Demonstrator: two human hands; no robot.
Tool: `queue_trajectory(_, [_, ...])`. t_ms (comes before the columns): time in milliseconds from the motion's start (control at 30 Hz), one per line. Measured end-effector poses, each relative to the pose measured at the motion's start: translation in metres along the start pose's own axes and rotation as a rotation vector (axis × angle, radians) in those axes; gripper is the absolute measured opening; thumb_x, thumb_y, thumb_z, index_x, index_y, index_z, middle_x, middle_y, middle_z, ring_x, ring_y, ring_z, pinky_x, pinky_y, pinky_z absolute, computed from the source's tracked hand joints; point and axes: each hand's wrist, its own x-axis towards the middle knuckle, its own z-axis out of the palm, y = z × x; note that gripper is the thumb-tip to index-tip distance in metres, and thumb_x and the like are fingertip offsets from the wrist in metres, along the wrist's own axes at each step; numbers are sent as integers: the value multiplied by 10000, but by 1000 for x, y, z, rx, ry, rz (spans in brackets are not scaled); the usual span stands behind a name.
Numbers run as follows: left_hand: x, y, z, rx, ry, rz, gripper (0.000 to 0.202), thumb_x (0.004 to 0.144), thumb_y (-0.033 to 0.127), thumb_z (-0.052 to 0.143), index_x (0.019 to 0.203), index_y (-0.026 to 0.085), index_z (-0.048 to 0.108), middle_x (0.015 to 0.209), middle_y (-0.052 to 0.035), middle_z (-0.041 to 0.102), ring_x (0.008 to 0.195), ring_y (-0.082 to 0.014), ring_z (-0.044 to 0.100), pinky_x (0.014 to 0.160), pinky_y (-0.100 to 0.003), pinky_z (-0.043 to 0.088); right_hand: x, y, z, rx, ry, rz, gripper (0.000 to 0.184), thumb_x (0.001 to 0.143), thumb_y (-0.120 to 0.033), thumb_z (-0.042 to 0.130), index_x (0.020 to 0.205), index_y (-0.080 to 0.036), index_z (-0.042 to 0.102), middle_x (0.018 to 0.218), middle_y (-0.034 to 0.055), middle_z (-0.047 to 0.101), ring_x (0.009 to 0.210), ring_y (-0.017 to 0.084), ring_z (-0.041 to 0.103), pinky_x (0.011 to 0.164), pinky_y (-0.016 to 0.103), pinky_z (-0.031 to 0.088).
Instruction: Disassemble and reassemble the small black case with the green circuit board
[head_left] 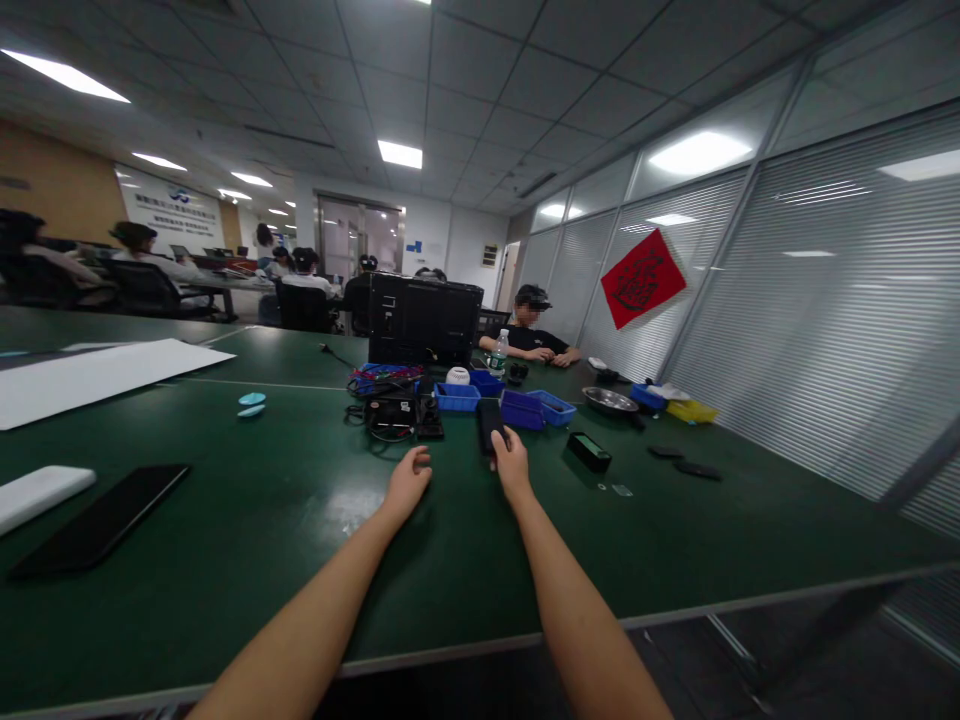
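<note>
My right hand [511, 465] is closed on the near end of a dark, slim rectangular object [490, 424], perhaps a phone or a case. It points away from me, just in front of the blue bins; its exact kind is too dark to make out. To its left, my left hand [409, 481] is low over the green table [450, 560], holding nothing, with its fingers loosely bent and apart. Beyond that hand lie a black boxy device [390, 414] and tangled cables. A blue bin [522, 409] stands right beside the dark object's far end.
A monitor [425, 320] seen from behind, a water bottle [499, 353] and a white ball [457, 376] stand farther back. To the right are an open black box [589, 452] and a metal bowl [610, 401]. A person [531, 335] sits across the table.
</note>
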Motion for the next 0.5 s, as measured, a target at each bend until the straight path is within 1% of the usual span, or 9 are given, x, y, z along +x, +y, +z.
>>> queue_trajectory(67, [0, 2, -4, 154, 82, 130, 566, 669, 139, 543, 1218, 178, 413, 1188, -92, 512, 861, -146, 574, 788, -303, 471, -3, 5, 10, 190, -230, 192, 363, 750, -478, 467, 944, -172, 492, 583, -14, 520, 419, 114, 471, 371, 225, 368])
queue_trajectory(133, [-1, 6, -7, 243, 104, 250, 666, 662, 153, 552, 1288, 203, 331, 1295, -84, 425, 989, -174, 537, 836, -314, 450, -6, 10, 16, 293, -405, 359, 284, 760, -452, 471, 841, -179, 469, 486, -47, 469, 342, 94, 429, 310, 187, 306])
queue_trajectory(200, [-5, 10, -10, 308, 48, 348, 703, 655, 153, 553, 1309, 223, 303, 1353, -60, 361, 1123, -195, 457, 886, -319, 423, -8, 12, 17, 316, -545, 500, 238, 789, -419, 443, 784, -181, 445, 433, -51, 460, 309, 92, 425, 287, 163, 277])
queue_trajectory(267, [-9, 12, -10, 369, -47, 420, 663, 665, 174, 556, 1290, 229, 341, 1355, -39, 366, 1204, -194, 377, 967, -330, 358, -9, 11, 14, 276, -666, 602, 247, 824, -400, 382, 756, -171, 441, 429, -18, 507, 292, 96, 431, 271, 158, 265])
queue_trajectory(300, [-11, 13, -10, 395, -96, 443, 622, 678, 201, 558, 1271, 228, 372, 1341, -35, 386, 1217, -189, 362, 998, -332, 323, -9, 10, 12, 241, -717, 636, 275, 838, -401, 344, 744, -163, 445, 448, 12, 542, 291, 100, 439, 265, 160, 263])
queue_trajectory(333, [-13, 13, -9, 414, -139, 458, 578, 692, 239, 561, 1248, 226, 404, 1321, -36, 411, 1215, -185, 365, 1015, -331, 299, -9, 9, 10, 205, -761, 654, 310, 850, -405, 308, 738, -154, 452, 480, 45, 577, 298, 104, 455, 263, 163, 264])
queue_trajectory(400, [-15, 13, -8, 442, -202, 473, 527, 705, 324, 568, 1208, 218, 450, 1272, -46, 456, 1180, -183, 405, 1016, -323, 294, -11, 8, 9, 112, -827, 645, 380, 863, -424, 251, 728, -142, 468, 544, 93, 619, 330, 117, 497, 271, 168, 275])
queue_trajectory(467, [-17, 11, -8, 471, -237, 469, 553, 685, 392, 592, 1193, 213, 467, 1224, -59, 485, 1134, -193, 444, 989, -323, 323, -12, 7, 8, -35, -842, 563, 435, 868, -444, 226, 706, -136, 489, 581, 110, 632, 375, 130, 535, 300, 177, 297])
queue_trajectory(500, [-17, 11, -8, 490, -247, 463, 587, 666, 413, 608, 1199, 214, 463, 1206, -64, 493, 1116, -201, 457, 974, -328, 336, -12, 7, 9, -140, -811, 484, 450, 867, -450, 234, 688, -136, 502, 594, 111, 633, 404, 135, 552, 330, 184, 318])
